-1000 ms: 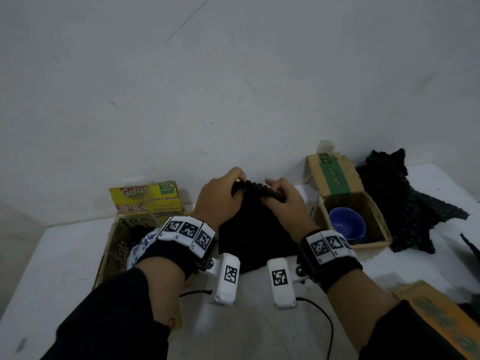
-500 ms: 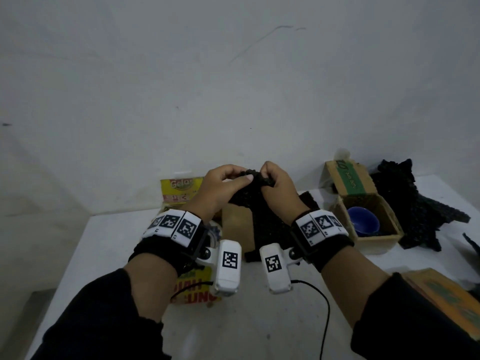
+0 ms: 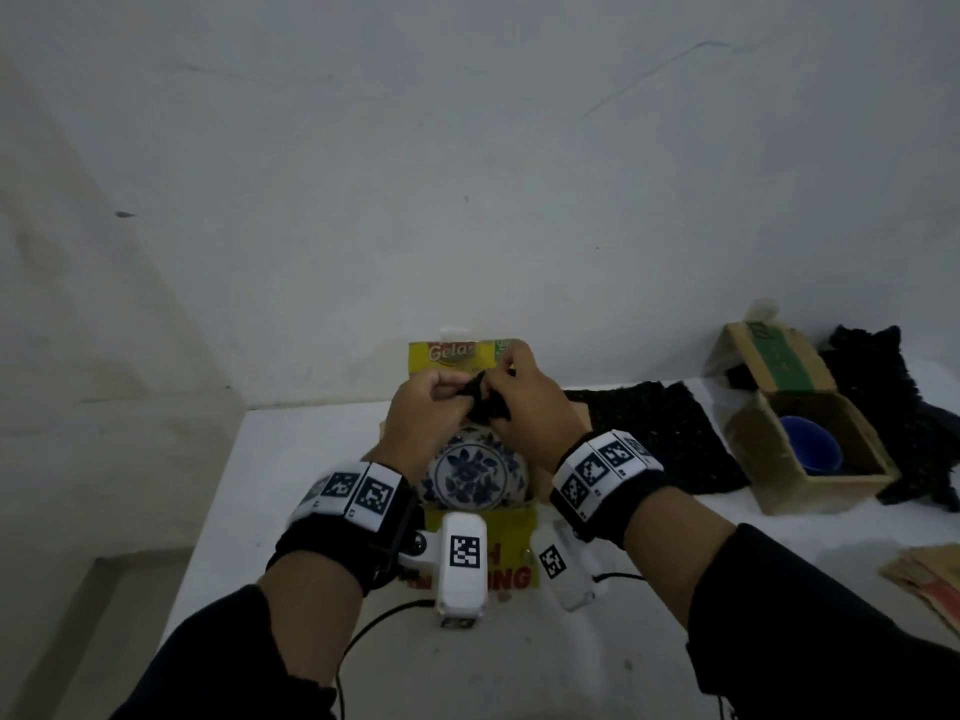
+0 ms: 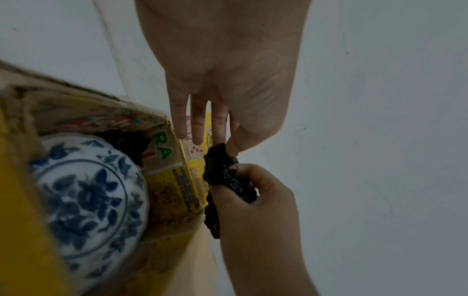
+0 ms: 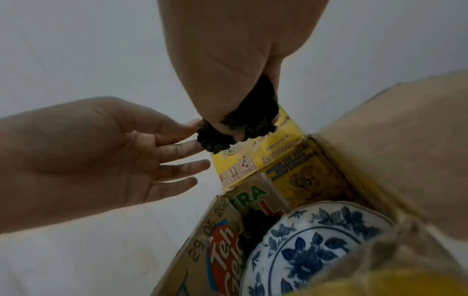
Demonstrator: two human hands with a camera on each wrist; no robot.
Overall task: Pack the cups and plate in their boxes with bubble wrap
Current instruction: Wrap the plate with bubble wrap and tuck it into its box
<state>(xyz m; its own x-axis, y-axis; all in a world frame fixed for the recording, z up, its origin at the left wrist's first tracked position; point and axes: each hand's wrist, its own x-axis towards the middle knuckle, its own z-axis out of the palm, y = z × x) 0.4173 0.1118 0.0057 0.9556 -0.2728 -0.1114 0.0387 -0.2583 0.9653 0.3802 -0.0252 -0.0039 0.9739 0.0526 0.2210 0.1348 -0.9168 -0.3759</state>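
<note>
A blue-and-white plate (image 3: 475, 475) lies in the open yellow box (image 3: 511, 524), with black wrap under its far edge. Just above the box's far side, both hands hold one bunched piece of black bubble wrap (image 3: 483, 402). My right hand (image 3: 501, 400) grips the bunch (image 5: 250, 118) in curled fingers. My left hand (image 3: 457, 387) pinches its tip (image 4: 219, 152) between thumb and forefinger, the other fingers straight. The blue cup (image 3: 810, 449) sits in an open cardboard box (image 3: 826, 493) at the right.
A flat black sheet of wrap (image 3: 660, 433) lies on the white table between the two boxes. More black wrap (image 3: 883, 387) is heaped behind the cup's box. Flattened cardboard (image 3: 930, 579) lies at the right edge. The wall stands close behind.
Both hands have moved left from the middle of the table to above the plate's box. They have drawn together and the wrap between them is now bunched small.
</note>
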